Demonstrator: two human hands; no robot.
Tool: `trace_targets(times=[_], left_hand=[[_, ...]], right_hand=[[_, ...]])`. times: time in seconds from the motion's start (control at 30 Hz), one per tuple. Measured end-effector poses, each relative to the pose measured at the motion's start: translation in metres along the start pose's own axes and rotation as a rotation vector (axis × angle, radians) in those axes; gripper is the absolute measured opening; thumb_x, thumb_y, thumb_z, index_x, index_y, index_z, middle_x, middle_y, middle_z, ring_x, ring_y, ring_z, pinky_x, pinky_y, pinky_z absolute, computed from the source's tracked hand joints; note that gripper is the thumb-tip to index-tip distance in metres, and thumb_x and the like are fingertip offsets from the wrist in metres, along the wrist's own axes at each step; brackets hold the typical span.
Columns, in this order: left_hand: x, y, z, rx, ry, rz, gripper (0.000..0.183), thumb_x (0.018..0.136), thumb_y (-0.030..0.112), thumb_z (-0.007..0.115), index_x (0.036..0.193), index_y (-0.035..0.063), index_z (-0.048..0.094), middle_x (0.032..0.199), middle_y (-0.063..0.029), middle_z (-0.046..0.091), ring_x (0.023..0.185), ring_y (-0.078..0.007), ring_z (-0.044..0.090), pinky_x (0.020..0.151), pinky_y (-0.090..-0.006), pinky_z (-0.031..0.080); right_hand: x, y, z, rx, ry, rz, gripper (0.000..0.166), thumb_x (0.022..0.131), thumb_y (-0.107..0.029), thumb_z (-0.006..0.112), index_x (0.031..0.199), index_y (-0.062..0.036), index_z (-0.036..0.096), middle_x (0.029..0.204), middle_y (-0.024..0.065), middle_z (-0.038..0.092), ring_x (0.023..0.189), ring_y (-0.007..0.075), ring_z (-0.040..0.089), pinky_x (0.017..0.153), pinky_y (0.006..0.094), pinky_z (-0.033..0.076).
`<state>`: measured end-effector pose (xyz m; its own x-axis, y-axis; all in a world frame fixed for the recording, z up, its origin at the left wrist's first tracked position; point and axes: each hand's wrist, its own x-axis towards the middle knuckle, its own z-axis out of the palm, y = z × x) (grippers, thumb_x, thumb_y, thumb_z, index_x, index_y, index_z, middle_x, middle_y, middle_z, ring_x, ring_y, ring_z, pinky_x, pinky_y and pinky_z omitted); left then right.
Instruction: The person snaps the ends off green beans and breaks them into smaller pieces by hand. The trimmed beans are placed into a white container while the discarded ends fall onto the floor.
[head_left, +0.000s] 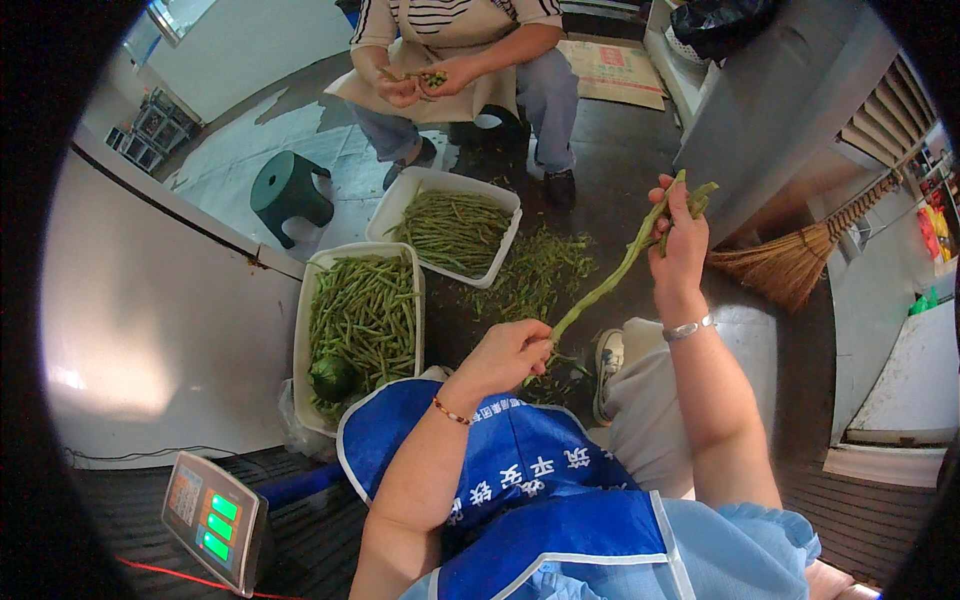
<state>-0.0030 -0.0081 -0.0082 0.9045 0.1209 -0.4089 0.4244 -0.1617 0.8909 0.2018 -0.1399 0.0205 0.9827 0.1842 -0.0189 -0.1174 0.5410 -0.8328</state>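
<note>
Between my two hands stretches a long green bean (611, 277), running aslant over the floor. My left hand (508, 352) pinches its lower end above my blue apron (495, 450). Up and to the right, my right hand (681, 232) grips the upper end, with several shorter bean pieces (699, 199) in the same fist. Beyond my left hand lie bean scraps (544, 270) on the dark floor. One white tub of broken beans (300, 360) stands left of my lap, with a round green gourd or melon (333, 376) on the beans. Behind it, another white tub (379, 214) holds long whole beans (457, 229).
Across from me sits a person (442, 67) with bean pieces in their hands. A green plastic stool (289, 195) stands at the left. Lower left is a lit scale display (214, 521). To the right a straw broom (795, 259) leans by a metal cabinet (772, 112). Flattened cardboard (615, 79) lies behind.
</note>
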Motion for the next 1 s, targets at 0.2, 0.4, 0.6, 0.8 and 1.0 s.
trace_targets(times=[0.2,0.4,0.6,0.8,1.0], left_hand=[[0.004,-0.005,-0.008,0.555,0.437,0.186,0.011,0.08,0.01,0.055,0.088,0.0014,0.056,0.076,-0.0161,0.059,0.07,-0.0341,0.057,0.062,-0.0374,0.045],[0.001,0.002,-0.013,0.625,0.557,0.415,0.009,0.075,0.001,0.055,0.084,0.0014,0.055,0.082,-0.0153,0.057,0.078,-0.0338,0.056,0.065,-0.0396,0.044],[0.0,-0.008,-0.023,0.689,0.639,0.442,0.007,0.075,0.002,0.053,0.082,0.0025,0.052,0.079,-0.0161,0.056,0.075,-0.0344,0.056,0.064,-0.0427,0.045],[-0.007,0.01,-0.015,0.529,0.744,0.526,0.004,0.081,0.005,0.052,0.082,0.001,0.052,0.078,-0.0176,0.056,0.071,-0.0352,0.055,0.062,-0.0411,0.044],[-0.002,0.014,-0.01,0.403,0.867,0.67,0.01,0.087,0.01,0.049,0.084,0.0004,0.053,0.072,-0.0148,0.053,0.063,-0.0312,0.052,0.057,-0.0346,0.042]], right_hand=[[0.008,-0.006,-0.001,-0.485,0.081,-0.372,0.021,0.087,-0.02,0.056,0.1,-0.0034,0.058,0.098,0.0062,0.062,0.071,0.0106,0.052,0.064,0.023,0.044],[-0.047,0.026,0.011,-1.133,-1.05,-0.566,0.04,0.066,0.003,0.055,0.103,-0.0106,0.057,0.116,0.0077,0.054,0.104,0.0244,0.053,0.081,0.0327,0.047],[-0.074,0.045,0.029,-1.265,-1.199,-0.501,0.034,0.068,-0.004,0.059,0.101,-0.01,0.054,0.101,0.0085,0.056,0.09,0.0305,0.056,0.069,0.039,0.048],[-0.07,0.047,0.032,-0.991,-1.075,-0.415,0.018,0.073,-0.009,0.064,0.09,-0.0049,0.059,0.074,0.0097,0.061,0.068,0.0266,0.061,0.058,0.0349,0.048],[-0.087,0.048,0.038,-0.529,-0.761,0.301,0.015,0.082,-0.015,0.062,0.089,-0.0017,0.061,0.07,-0.0009,0.058,0.06,0.0043,0.052,0.052,0.0215,0.043]])
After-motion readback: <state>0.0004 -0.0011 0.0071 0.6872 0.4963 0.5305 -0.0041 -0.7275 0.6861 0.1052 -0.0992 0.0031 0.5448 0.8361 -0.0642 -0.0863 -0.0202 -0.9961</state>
